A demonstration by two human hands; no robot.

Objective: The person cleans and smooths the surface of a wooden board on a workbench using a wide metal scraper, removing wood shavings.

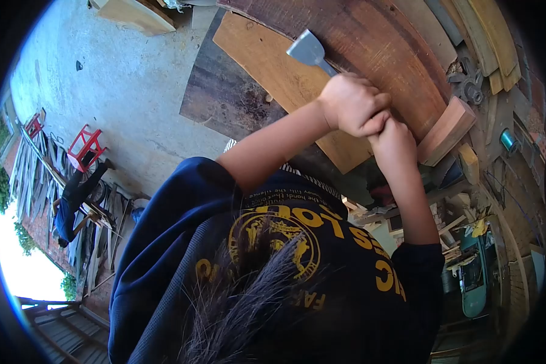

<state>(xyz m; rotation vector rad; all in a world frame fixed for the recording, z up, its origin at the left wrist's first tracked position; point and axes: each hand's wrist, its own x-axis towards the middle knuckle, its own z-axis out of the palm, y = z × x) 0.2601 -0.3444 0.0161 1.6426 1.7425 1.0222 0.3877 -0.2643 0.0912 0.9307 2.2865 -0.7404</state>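
Note:
A wide-bladed chisel (310,51) lies with its steel blade against a dark curved wooden board (376,48). My left hand (350,104) is closed round the chisel's handle, which is hidden inside the grip. Just below and pressed against it, my right hand (397,141) is clasped onto the same grip. Both arms reach out from my dark blue shirt with yellow lettering. Under the dark board lies a lighter plank (273,67).
A small wood block (446,130) leans at the board's right end. More planks are stacked at the top right, beside a metal part (467,86). Another person (73,194) stands by a red stool (86,145) and leaning boards on the concrete floor (121,79).

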